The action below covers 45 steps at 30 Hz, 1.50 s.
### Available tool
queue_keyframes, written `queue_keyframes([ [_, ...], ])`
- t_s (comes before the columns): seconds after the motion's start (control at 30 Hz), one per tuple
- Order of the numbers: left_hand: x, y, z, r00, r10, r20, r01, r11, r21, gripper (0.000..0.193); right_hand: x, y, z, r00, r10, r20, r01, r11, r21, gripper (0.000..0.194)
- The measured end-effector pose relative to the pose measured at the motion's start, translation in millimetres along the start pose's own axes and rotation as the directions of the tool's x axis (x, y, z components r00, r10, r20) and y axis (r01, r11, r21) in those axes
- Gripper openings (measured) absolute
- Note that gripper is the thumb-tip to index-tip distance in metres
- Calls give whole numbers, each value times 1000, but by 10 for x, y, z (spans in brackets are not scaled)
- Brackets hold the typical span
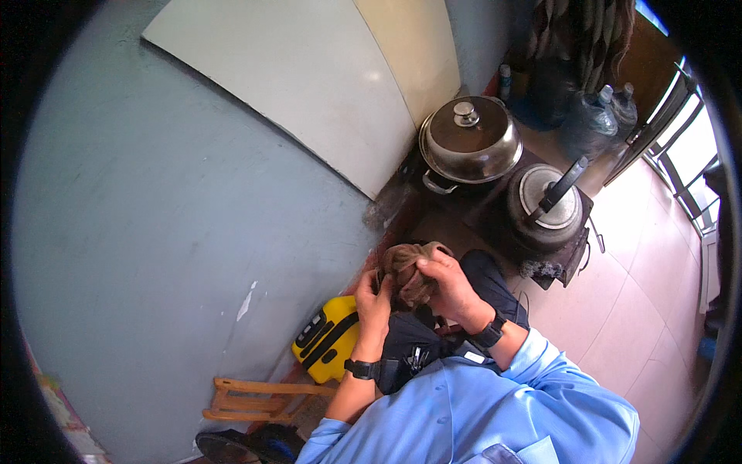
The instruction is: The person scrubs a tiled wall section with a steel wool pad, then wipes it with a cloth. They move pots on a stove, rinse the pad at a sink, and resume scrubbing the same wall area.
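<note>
A bunched brown cloth [410, 272] is held between my two hands, above my lap. My left hand [374, 293] grips its left side, with the thumb against the folds. From the right, my right hand [452, 284] pinches its upper edge between thumb and fingers. Part of the cloth is hidden behind my fingers, so its full shape cannot be told. Just below the cloth are my dark trousers [406, 342]. Close by my left forearm stands a yellow hard case [336, 342] with black trim.
Ahead, a dark metal stove [487, 214] carries a lidded steel pot [472, 142] and a kettle [548, 203] with a black handle. Large plastic bottles [597, 116] stand beyond it. A wooden folding frame [261, 400] leans near the blue-grey wall [174, 232]. Pale floor tiles [614, 307] lie to the right.
</note>
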<state>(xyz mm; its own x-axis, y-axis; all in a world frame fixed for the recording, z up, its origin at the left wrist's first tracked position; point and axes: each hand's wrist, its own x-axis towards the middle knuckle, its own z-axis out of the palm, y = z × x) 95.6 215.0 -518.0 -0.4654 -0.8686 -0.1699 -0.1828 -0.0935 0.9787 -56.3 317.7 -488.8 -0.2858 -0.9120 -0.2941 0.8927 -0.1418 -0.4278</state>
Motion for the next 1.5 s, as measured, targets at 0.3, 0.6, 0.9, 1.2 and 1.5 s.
queue_keyframes([
  [0.3, -367, 17, -176, 963, -190, 189, 267, 754, -600, 36, -160, -9, 298, 966, -20, 258, 14, 1000, 25, 24],
  [0.6, -546, 128, -42, 987, -78, 138, 152, 714, -683, 46, -440, 166, 94, 975, -45, 219, 148, 866, -479, 24],
  [0.9, -558, 508, -178, 992, 102, -69, -122, 750, -651, 54, -634, 93, -216, 979, -176, 105, 205, 819, -536, 40],
  [1.2, -845, 636, -1357, 841, 233, -488, -412, 861, -298, 43, -681, -265, -643, 969, -232, -86, 153, 835, -529, 39],
  [1.5, -1113, -22, -2063, 687, 29, -726, -66, 998, -22, 40, -644, -753, -1305, 877, -356, -322, 170, 857, -486, 37],
])
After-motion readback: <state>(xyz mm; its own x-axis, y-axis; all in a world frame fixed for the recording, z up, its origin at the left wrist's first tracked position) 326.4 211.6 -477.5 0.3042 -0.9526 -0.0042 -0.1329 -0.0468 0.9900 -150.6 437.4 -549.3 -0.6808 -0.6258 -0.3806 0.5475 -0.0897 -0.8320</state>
